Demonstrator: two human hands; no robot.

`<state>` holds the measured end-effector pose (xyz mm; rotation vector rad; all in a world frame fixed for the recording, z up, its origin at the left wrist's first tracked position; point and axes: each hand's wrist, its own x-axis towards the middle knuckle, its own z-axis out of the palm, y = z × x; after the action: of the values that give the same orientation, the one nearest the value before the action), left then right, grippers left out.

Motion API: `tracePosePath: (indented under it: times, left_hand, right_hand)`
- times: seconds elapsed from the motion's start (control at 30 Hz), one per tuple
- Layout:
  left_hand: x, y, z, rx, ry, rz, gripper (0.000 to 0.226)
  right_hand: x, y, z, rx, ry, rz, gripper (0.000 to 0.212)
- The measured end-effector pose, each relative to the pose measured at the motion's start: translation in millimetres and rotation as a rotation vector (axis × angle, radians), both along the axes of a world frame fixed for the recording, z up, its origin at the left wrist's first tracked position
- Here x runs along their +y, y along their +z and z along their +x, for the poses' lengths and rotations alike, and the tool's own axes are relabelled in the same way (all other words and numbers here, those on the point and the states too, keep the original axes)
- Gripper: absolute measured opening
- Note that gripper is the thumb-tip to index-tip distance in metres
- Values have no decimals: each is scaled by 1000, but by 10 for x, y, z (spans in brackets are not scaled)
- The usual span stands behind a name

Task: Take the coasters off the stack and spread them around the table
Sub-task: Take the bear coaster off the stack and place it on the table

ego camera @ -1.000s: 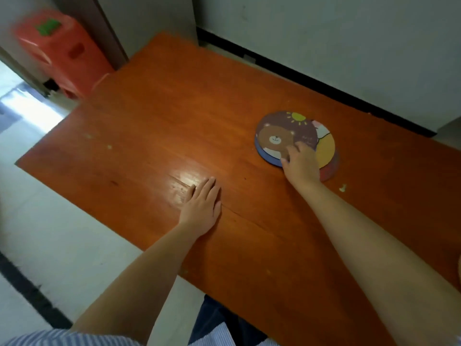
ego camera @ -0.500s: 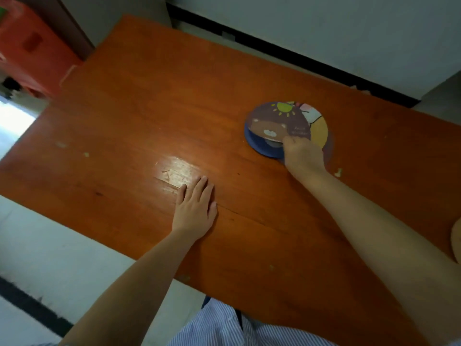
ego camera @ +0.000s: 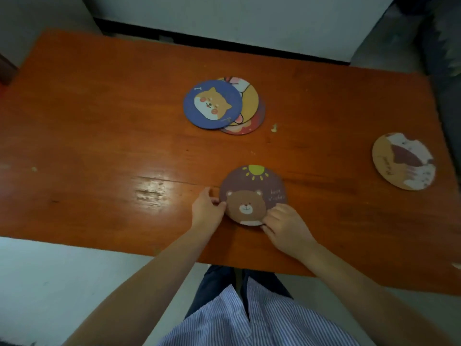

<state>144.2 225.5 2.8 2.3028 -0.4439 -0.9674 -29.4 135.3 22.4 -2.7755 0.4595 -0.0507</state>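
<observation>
A brown round coaster with a bear and a sun [ego camera: 252, 193] lies near the front edge of the orange-brown table [ego camera: 99, 146]. My left hand [ego camera: 208, 208] pinches its left rim and my right hand [ego camera: 287, 224] grips its lower right rim. Farther back sits the stack of coasters [ego camera: 224, 106], fanned out, with a blue dog coaster [ego camera: 212, 107] on top and a yellow one and a red one showing beneath. A tan coaster with a white and brown picture [ego camera: 403, 161] lies alone at the right end.
A small pale crumb [ego camera: 274, 127] lies just right of the stack. A white wall with a black skirting runs behind the table. Grey floor shows at the near side, with my striped shirt at the bottom.
The bear coaster has come off the stack and moved to the near edge. My left hand lifted from the table and took its rim. The blue dog coaster is now uncovered.
</observation>
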Motion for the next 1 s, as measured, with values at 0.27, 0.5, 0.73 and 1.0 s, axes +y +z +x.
tracePosePath:
  times: [0.27,0.5,0.73,1.0]
  left_hand:
    - [67,117,-250,-107,-182,-17,20]
    - [93,110,-304,-104,-170,-18,31]
    - [-14,193,-536,-150,-189,-143,24]
    - [-128,28,-891,-191,-103,-44,19]
  right_hand:
    - [-124,-85,-122,229,-704,197,47]
    - [-320,-109,-81,108,-1042,629,38]
    - [-378,-87,-559,166,-1009,447,25]
    - [-323,-162,-856,222,-1017,379,20]
